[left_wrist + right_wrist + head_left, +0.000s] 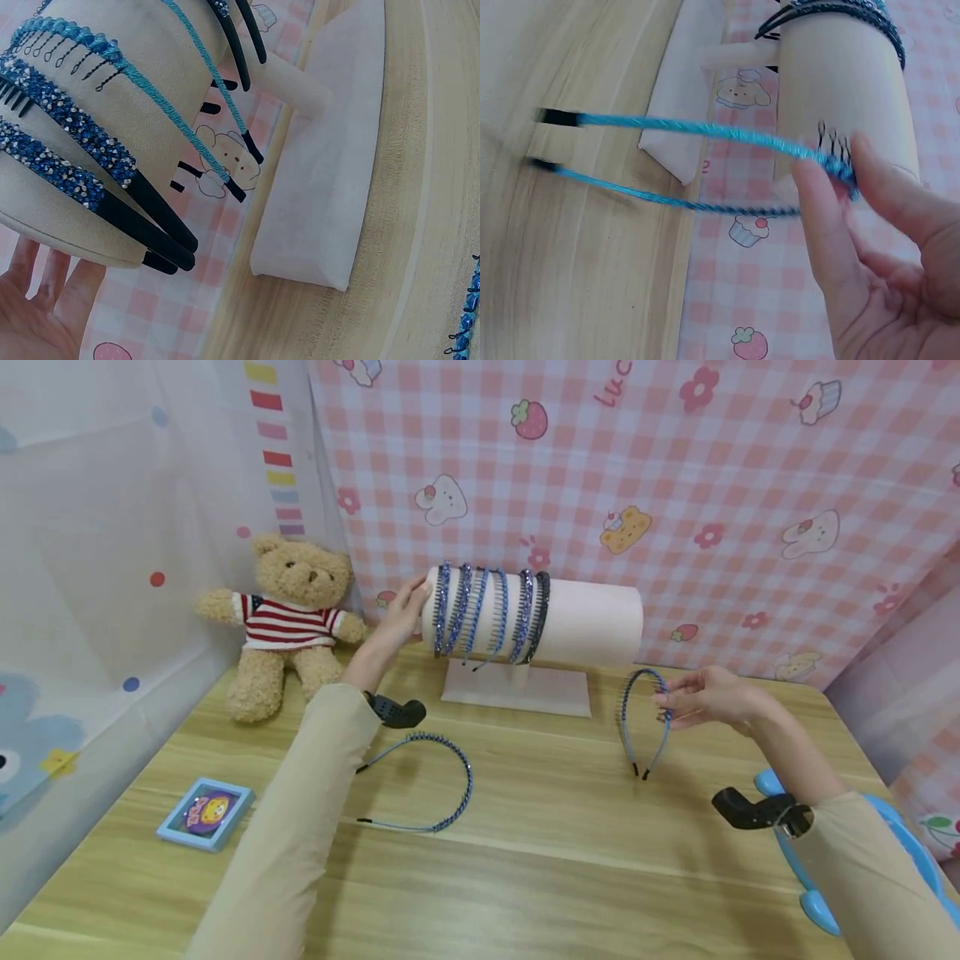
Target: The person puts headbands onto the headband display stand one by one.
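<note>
My right hand pinches a blue headband by one side, its two black-tipped ends pointing down, just right of the display stand's base. In the right wrist view thumb and fingers hold it at the braided part with small wire teeth. My left hand rests at the left end of the stand's pale padded roll; in the left wrist view its fingers lie nearly straight against the roll's end. Several headbands, glittery blue, braided blue and one black, sit side by side around the roll's left and middle.
Another blue headband lies on the wooden table in front of the stand. A teddy bear sits at back left, and a small blue frame lies at left. Under my right forearm is a blue plastic item. A checked cloth hangs behind.
</note>
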Demonstrator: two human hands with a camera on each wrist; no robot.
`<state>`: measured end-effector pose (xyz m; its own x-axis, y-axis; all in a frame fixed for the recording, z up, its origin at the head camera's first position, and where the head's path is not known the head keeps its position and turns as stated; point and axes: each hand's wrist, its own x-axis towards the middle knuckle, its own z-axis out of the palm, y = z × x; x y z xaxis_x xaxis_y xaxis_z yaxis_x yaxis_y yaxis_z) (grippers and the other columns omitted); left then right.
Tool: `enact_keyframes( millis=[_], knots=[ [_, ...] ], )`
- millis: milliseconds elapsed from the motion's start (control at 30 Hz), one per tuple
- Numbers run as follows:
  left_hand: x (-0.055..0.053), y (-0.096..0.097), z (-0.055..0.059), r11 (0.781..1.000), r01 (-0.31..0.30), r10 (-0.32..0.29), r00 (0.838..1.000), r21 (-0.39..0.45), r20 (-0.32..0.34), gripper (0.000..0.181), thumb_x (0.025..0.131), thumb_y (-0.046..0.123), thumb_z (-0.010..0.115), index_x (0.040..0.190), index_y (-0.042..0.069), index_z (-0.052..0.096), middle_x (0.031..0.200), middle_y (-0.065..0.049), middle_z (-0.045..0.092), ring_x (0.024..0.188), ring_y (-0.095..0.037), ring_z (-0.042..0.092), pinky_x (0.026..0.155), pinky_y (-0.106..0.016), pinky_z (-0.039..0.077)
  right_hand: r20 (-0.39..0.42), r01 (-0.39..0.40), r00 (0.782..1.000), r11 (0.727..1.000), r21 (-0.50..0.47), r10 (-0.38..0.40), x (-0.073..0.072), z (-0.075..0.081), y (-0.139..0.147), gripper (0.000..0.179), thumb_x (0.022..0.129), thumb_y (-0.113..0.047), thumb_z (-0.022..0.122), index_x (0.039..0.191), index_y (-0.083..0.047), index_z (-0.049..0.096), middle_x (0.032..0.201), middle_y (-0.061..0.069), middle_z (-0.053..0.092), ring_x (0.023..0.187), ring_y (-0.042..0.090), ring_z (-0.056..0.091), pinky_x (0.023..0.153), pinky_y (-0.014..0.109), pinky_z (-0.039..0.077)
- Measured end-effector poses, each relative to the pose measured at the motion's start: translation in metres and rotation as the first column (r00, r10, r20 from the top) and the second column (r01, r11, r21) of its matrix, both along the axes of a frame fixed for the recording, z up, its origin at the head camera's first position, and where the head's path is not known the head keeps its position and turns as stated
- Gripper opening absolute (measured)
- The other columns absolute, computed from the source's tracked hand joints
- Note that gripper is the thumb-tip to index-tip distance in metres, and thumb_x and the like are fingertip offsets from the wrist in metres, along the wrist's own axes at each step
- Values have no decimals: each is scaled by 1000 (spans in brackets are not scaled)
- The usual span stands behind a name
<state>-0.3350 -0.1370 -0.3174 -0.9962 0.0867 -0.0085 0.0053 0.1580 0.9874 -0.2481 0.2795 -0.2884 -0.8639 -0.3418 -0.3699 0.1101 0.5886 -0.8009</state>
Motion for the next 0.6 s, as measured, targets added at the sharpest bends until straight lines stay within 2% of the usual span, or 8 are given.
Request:
enact_keyframes(
  millis=[133, 233, 367, 433, 533, 600],
  knots=[
    [0, 0, 0, 1000, 2, -2, 1000, 2, 1, 56, 95, 51, 33, 145, 31, 20, 150, -2, 24, 134, -26, 32, 104, -50, 37, -62, 93, 993, 992, -85, -98, -3, 3, -1, 52, 93, -19, 53, 126, 13, 29, 96, -3, 58, 83, 4, 64, 83, 28, 55],
    [1, 0, 1, 1000, 1, -1, 1000, 4, 5, 55, 95, 51, 33, 145, 30, 20, 150, -2, 24, 133, -26, 32, 104, -50, 36, -126, 149, 979, 985, -87, -160, -4, 6, -6, 49, 93, -21, 53, 124, 9, 31, 92, -9, 56, 80, -1, 62, 81, 23, 54],
    [3, 1, 2, 1000, -3, 3, 1000, 7, 10, 55, 95, 50, 33, 145, 30, 21, 150, -3, 24, 133, -27, 32, 104, -49, 37, -251, 227, 938, 971, -79, -240, -4, 11, -21, 49, 90, -25, 57, 122, 6, 36, 89, -9, 52, 75, -4, 59, 74, 17, 54],
    [3, 1, 3, 1000, -1, 1, 1000, 7, 12, 55, 95, 50, 32, 145, 30, 21, 150, -4, 24, 133, -26, 33, 104, -49, 37, -298, 251, 914, 961, -119, -275, -4, 13, -30, 43, 89, -21, 59, 116, 6, 41, 85, -9, 54, 73, -4, 59, 73, 18, 55],
    [3, 1, 3, 1000, 2, -2, 1000, 9, 13, 54, 95, 50, 32, 145, 31, 21, 150, -4, 24, 132, -27, 33, 104, -48, 38, -352, 254, 889, 955, -152, -292, -5, 15, -42, 35, 88, -16, 60, 109, 7, 45, 80, -8, 55, 70, -3, 60, 71, 20, 56],
    [3, 0, 3, 1000, 4, -4, 1000, 10, 13, 54, 95, 50, 32, 145, 31, 21, 150, -4, 24, 133, -27, 33, 104, -48, 37, -384, 248, 879, 959, -134, -281, -7, 15, -48, 35, 87, -15, 62, 108, 8, 46, 81, -6, 55, 68, -3, 60, 70, 21, 56]
  ],
)
